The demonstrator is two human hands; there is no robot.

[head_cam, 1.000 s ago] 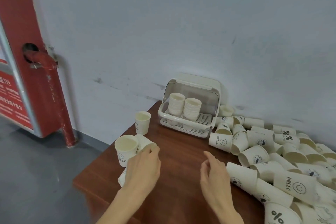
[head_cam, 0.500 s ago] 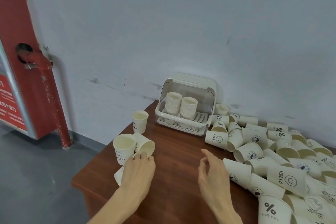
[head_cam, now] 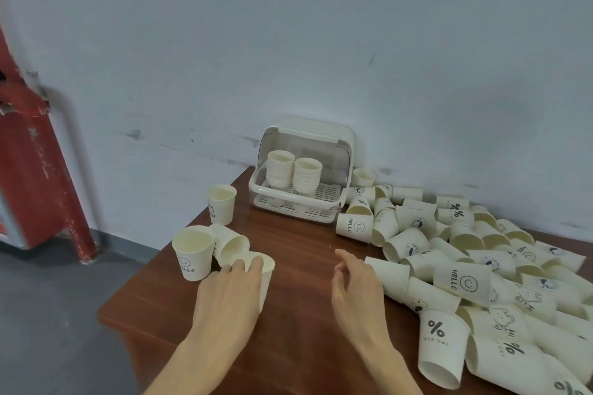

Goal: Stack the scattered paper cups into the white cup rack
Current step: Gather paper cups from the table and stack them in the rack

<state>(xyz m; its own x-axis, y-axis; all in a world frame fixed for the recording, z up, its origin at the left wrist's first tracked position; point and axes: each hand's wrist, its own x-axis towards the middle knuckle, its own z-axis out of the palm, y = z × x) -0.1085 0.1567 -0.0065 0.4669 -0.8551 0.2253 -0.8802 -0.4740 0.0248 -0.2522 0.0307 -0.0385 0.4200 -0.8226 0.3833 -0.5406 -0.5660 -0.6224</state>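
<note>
The paper cup (head_cam: 263,269) stands near the table's (head_cam: 298,324) left edge, mouth up, gripped by the left hand (head_cam: 229,293). The rack (head_cam: 301,176) lies ahead-right at the back edge; the right hand (head_cam: 354,285) hovers slack, holding nothing.

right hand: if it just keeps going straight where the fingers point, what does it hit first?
Probably nothing soon: the right hand points up the bare table toward the white cup rack, which looks like the first thing in line. The cup pile lies just right; depth is unclear.
</note>
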